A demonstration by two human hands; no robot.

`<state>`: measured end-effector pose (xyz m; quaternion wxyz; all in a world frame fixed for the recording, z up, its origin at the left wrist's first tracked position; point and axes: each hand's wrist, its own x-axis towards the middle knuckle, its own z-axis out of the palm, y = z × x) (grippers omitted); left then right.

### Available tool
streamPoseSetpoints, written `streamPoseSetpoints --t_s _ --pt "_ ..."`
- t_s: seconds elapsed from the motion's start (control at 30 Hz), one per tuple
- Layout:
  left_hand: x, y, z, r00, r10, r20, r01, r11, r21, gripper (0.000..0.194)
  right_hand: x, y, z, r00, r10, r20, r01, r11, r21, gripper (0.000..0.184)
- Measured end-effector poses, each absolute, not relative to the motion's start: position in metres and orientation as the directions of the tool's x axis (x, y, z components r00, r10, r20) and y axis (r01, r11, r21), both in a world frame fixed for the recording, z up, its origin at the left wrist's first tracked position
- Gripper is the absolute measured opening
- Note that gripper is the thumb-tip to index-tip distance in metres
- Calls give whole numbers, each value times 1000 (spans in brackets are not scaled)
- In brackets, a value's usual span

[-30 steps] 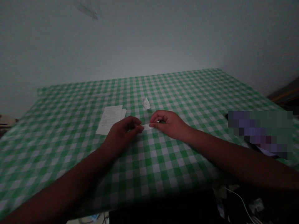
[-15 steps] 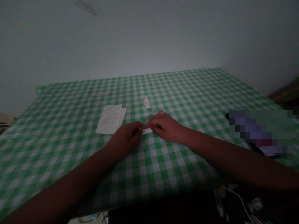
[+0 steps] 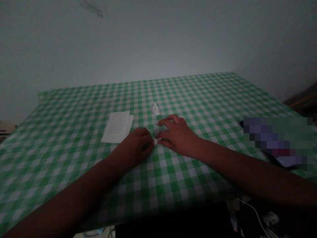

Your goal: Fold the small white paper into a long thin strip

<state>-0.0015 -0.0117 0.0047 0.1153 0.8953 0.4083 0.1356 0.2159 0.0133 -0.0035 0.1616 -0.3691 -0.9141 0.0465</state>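
A small folded piece of printed paper [image 3: 156, 141] lies between my two hands, low over the table; most of it is hidden by fingers. My left hand [image 3: 138, 143] pinches its left end with thumb and fingers together. At its right end is my right hand [image 3: 174, 134], with two fingertips closed on the paper and the index finger lifted and apart. Just beyond my hands stands another small folded paper piece [image 3: 155, 109]. To the left of my left hand lies a short stack of printed sheets [image 3: 116, 125], its lower sheets sticking out on the right.
A green and white checked cloth [image 3: 74, 138] covers the table, which reaches back to a grey wall [image 3: 158, 39]. On the right lies a dark-edged flat object [image 3: 279, 142], blurred out by pixels. Below the front edge, a white cable [image 3: 255, 211] hangs among clutter.
My right index finger has lifted off the paper and spread away. The paper between my hands now looks narrower and tilted. The stack and the other folded piece have stayed put.
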Motion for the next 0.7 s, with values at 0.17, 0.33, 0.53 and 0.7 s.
streamPoseSetpoints --t_s 0.17,0.33,0.53,0.7 --pt "-2 -14 0 669 712 212 620 -692 368 13 215 19 -7 -618 741 262 696 671 -255 18" --pt "-3 -10 -3 668 710 225 596 -691 409 12 215 22 -9 -637 733 241 668 680 -303 23" --pt "-1 -6 1 539 825 171 668 -543 509 13 210 23 -11 -619 746 245 675 665 -320 21" --pt "0 -7 4 479 867 133 733 -479 482 17 207 19 -11 -596 764 248 698 645 -310 26"
